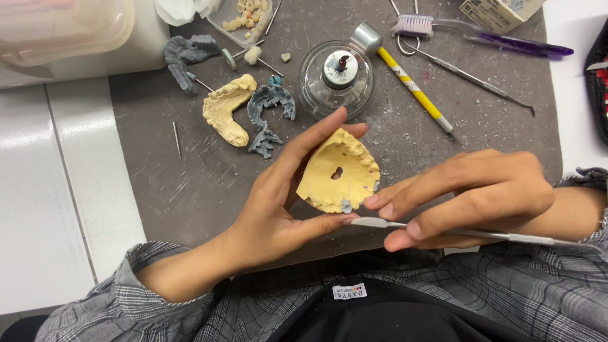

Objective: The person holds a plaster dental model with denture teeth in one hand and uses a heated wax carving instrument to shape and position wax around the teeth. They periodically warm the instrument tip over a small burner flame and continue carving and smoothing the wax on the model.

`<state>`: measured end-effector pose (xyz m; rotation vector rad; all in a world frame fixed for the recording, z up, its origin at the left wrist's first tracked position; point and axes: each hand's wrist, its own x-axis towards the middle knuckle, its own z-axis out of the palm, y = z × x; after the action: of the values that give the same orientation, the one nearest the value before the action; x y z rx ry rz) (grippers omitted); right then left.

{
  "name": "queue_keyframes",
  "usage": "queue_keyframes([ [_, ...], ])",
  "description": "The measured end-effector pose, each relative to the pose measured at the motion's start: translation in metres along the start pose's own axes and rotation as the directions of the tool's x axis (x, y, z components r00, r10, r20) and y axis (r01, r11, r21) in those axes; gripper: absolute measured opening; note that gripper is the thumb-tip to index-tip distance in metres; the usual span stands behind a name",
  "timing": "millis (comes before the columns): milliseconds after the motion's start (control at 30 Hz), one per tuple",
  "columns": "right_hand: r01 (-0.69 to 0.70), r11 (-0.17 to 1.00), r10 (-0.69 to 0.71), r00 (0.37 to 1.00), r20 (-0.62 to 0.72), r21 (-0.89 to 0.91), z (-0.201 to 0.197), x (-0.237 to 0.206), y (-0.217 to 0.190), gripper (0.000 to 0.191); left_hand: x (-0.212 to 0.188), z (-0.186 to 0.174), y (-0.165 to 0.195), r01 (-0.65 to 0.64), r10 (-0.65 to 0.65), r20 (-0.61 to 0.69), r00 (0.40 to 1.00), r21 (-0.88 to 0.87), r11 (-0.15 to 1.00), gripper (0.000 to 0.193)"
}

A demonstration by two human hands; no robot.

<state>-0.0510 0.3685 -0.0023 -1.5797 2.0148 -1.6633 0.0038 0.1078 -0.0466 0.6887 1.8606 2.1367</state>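
The left hand (278,202) pinches a yellow dental cast (339,171) between thumb and fingertips, held up over the table at about the picture's centre, its arch facing the camera. The right hand (468,196) is closed on a slim metal spatula (443,231), its blade tip touching the cast's lower edge at six o'clock, where a small grey wax lump (346,206) sits. Another grey speck shows at four o'clock; most of the arch looks bare, so the waxing seems barely begun. At eleven o'clock lie a second yellow cast (228,107) and grey trays (272,114); at twelve a glass spirit lamp (335,79), on the grey mat (190,190).
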Motion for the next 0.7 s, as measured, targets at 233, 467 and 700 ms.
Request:
queue_keyframes([
  [233,0.142,0.989,-0.142,0.99,0.006,-0.048,-0.001,0.0,0.012,0.02,-0.001,0.0,-0.002,-0.131,0.115,0.077,0.99,0.26,0.957,0.095],
  [467,0.138,0.99,-0.137,0.99,0.029,-0.041,0.005,-0.001,0.013,0.022,-0.002,-0.003,-0.002,-0.044,0.032,0.095,0.995,0.127,0.991,0.097],
  [700,0.127,0.99,-0.123,0.991,0.058,-0.063,0.004,0.005,0.009,0.022,-0.003,-0.003,-0.005,-0.012,0.006,0.115,0.993,0.049,0.999,0.094],
])
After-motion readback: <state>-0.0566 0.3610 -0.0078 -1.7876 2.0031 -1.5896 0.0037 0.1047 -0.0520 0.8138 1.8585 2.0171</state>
